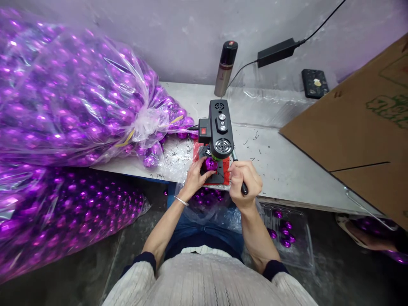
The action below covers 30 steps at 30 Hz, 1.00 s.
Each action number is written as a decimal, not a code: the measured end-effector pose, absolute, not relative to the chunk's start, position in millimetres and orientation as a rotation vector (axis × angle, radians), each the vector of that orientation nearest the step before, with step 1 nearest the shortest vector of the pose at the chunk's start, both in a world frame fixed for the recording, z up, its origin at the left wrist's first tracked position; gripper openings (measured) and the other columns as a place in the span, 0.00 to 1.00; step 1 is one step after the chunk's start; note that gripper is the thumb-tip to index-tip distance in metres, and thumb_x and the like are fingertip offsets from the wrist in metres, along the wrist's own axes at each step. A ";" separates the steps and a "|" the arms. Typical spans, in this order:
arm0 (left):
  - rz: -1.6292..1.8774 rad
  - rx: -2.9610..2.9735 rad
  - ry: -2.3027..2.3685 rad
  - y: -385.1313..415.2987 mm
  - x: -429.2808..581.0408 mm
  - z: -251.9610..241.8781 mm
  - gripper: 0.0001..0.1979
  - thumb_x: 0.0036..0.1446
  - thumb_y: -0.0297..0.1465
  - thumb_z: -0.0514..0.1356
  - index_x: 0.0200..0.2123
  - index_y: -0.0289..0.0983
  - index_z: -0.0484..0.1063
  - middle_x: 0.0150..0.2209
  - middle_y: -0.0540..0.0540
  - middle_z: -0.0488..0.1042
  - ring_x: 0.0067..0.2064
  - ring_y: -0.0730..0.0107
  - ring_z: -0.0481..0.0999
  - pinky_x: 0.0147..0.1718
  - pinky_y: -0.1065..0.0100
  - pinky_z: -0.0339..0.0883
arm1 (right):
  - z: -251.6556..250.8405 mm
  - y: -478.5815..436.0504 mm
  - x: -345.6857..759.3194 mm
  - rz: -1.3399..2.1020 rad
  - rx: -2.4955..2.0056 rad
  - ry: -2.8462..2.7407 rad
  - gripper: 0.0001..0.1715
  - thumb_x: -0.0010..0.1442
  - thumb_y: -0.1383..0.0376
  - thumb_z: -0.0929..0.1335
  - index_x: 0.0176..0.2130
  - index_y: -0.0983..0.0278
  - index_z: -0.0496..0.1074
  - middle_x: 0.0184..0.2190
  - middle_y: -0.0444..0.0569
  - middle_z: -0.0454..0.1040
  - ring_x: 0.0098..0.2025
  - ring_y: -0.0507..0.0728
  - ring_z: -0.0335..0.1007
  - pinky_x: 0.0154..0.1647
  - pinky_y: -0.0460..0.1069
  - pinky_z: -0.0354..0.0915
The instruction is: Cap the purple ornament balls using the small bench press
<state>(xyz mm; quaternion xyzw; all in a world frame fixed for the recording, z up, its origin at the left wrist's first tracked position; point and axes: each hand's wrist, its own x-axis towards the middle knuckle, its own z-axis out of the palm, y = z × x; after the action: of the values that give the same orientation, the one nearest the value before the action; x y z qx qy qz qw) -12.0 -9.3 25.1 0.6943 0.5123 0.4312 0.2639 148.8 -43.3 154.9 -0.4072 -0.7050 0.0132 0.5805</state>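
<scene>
A shiny purple ball (210, 164) sits under the head of a small black bench press (220, 127) with a red switch. My left hand (196, 176) is closed on the ball from the left, thumb in front and fingers behind. My right hand (245, 182) is wrapped round the black lever handle (244, 188) at the right side of the press. Beneath the press lies a red sheet (226, 170) on the white table (267, 165). More purple balls (207, 196) lie in clear plastic on my lap.
Big clear bags of purple balls (79, 97) fill the left side. Behind the press stand a spray can (226, 68) and a power adapter (276, 52). A phone (315, 83) and a cardboard box (357, 127) are at right. A clear tray (302, 250) holds several balls.
</scene>
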 end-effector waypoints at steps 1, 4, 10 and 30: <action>1.170 1.896 1.383 -8.7 -10.9 22.9 0.32 0.58 0.48 0.67 0.61 0.39 0.69 0.55 0.36 0.78 0.58 0.49 0.78 0.58 0.48 0.71 | 154.6 -43.4 148.8 0.030 -0.958 -1.649 0.13 0.67 0.71 0.62 0.31 0.60 0.66 0.28 0.45 0.73 0.31 0.52 0.71 0.30 0.49 0.65; 1.218 1.922 1.363 -6.6 -6.9 15.8 0.32 0.57 0.47 0.69 0.61 0.40 0.69 0.56 0.37 0.77 0.59 0.49 0.77 0.60 0.47 0.69 | 153.7 -43.2 148.7 0.030 -0.954 -1.640 0.13 0.67 0.72 0.62 0.31 0.60 0.67 0.28 0.45 0.73 0.31 0.53 0.72 0.30 0.50 0.65; 1.235 1.909 1.332 -5.3 -5.9 9.5 0.33 0.57 0.47 0.69 0.61 0.41 0.69 0.57 0.37 0.77 0.60 0.51 0.76 0.61 0.47 0.69 | 147.8 -43.0 148.1 0.013 -0.928 -1.623 0.13 0.66 0.72 0.63 0.31 0.60 0.67 0.28 0.45 0.74 0.30 0.53 0.72 0.30 0.50 0.65; 1.256 1.885 1.305 -6.4 -6.3 12.2 0.32 0.57 0.48 0.69 0.59 0.40 0.71 0.56 0.36 0.78 0.59 0.51 0.77 0.59 0.47 0.71 | 73.6 -34.1 142.7 -0.062 -0.828 -1.495 0.14 0.70 0.62 0.59 0.32 0.58 0.65 0.29 0.45 0.72 0.26 0.53 0.68 0.30 0.52 0.68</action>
<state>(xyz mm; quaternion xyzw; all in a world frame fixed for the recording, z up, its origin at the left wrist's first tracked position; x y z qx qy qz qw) -6.3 -6.4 12.2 0.6961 0.4819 0.4640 0.2606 142.7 -34.1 73.6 -0.3655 -0.6597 -0.0275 0.6561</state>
